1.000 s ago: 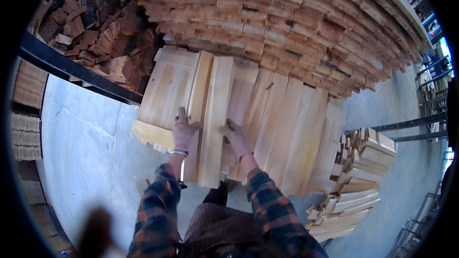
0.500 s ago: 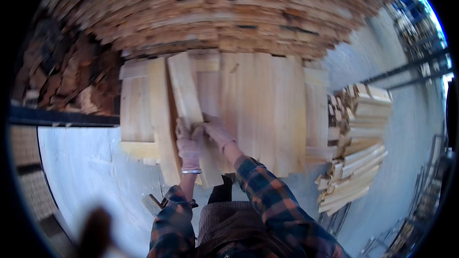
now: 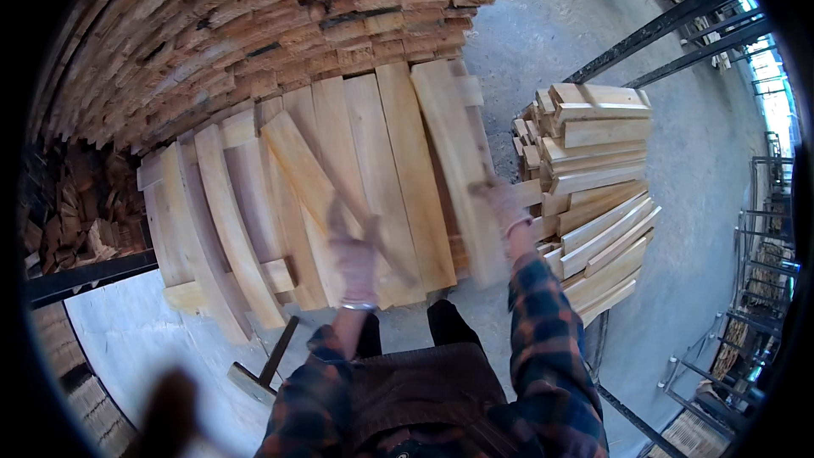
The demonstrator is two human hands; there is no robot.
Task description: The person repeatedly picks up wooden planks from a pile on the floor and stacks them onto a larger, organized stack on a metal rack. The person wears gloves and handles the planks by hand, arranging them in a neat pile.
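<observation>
My left hand (image 3: 352, 263), gloved and smeared by motion, is over the lower part of a slanting wooden board (image 3: 307, 163). Its thumb and fingers straddle that board, which lies tilted across the other boards. My right hand (image 3: 505, 210), gloved too, grips the right edge of another pale wooden board (image 3: 452, 148), whose near end is blurred. Beneath lies a layer of side-by-side boards (image 3: 377, 161), running away from me. Two loose boards, one a curved board (image 3: 229, 220), rest on top at the left.
A tall stack of rough boards (image 3: 254, 25) rises at the far side. Cut boards are piled on a stand (image 3: 606, 195) to my right. Broken wood pieces (image 3: 89, 212) fill the left, behind a dark metal bar (image 3: 93, 278). A metal frame (image 3: 670, 30) stands far right.
My hands have parted: the right moved to a board at the right edge, the left remains near the middle on a slanting board. The view has turned right.
</observation>
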